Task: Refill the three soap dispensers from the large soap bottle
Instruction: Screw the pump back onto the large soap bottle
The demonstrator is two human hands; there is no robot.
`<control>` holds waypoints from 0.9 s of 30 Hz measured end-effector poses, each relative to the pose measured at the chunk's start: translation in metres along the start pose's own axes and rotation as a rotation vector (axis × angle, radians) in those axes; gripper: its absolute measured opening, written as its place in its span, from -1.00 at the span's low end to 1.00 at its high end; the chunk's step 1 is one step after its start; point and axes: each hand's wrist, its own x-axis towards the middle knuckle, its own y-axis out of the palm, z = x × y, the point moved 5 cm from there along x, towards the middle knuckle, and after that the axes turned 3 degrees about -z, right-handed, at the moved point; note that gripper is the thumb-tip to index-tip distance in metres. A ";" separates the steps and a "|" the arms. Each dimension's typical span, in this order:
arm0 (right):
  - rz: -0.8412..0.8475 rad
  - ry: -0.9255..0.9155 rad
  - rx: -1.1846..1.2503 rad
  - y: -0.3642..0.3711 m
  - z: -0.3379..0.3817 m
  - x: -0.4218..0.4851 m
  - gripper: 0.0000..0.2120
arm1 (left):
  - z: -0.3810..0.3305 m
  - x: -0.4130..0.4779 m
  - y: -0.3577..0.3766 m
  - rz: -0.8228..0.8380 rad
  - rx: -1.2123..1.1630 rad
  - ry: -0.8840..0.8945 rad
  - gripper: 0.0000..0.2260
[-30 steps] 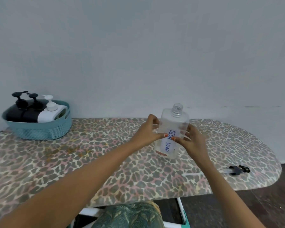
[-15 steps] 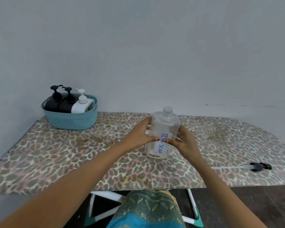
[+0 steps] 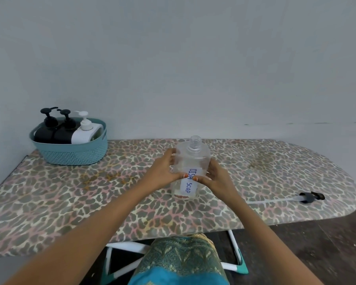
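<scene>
The large clear soap bottle (image 3: 190, 159), labelled "DISH SOAP", stands uncapped and upright on the leopard-print board (image 3: 90, 192). My left hand (image 3: 164, 171) grips its left side and my right hand (image 3: 215, 177) grips its right side, thumbs meeting over the label. Its black pump (image 3: 310, 197) with a long clear tube lies on the board at the far right. Three dispensers lean in a teal basket (image 3: 74, 155) at the back left: two black ones (image 3: 44, 132) (image 3: 65, 133) and a white one (image 3: 84, 134), all with their pumps on.
A pale wall rises right behind the board. The board's rounded end is at the right, with dark floor beyond it. White and teal board legs (image 3: 234, 262) and my patterned clothing show below the near edge.
The view has shifted right and pulled back, so the basket now sits further in from the left. Both hands keep the same hold on the bottle, which stays standing on the board.
</scene>
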 end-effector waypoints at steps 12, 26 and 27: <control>-0.585 0.344 -0.391 -0.172 -0.076 -0.059 -0.68 | -0.005 -0.009 0.001 -0.049 0.007 -0.015 -0.35; -0.911 0.832 -0.129 -0.257 -0.163 -0.084 -0.49 | -0.001 -0.007 0.001 -0.064 -0.017 -0.034 -0.29; -0.904 0.829 -0.133 -0.257 -0.162 -0.081 -0.52 | -0.001 -0.006 0.001 -0.067 -0.012 -0.037 -0.29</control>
